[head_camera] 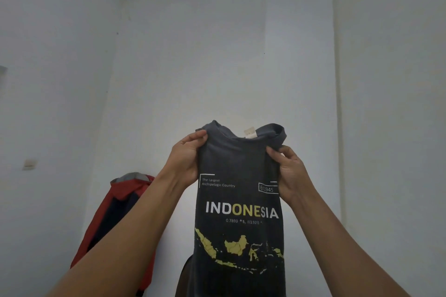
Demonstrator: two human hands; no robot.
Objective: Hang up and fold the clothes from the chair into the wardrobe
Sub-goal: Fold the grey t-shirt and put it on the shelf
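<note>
The T-shirt is hanging in the lower middle of the frame, held up in the air before the white wall. Its print is facing us, INDONESIA above a yellow map. The left grip is pinching the cloth at one shoulder beside the collar, fingers closed tight on it. The right grip is pinching the other shoulder the same way. A pale label is showing inside the collar. At lower left a red jacket is hanging by the wall, with a switch further left.

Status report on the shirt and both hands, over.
Left hand and right hand grip the dark T-shirt by its shoulders. Shirt held up, print toward camera. Red jacket behind.
</note>
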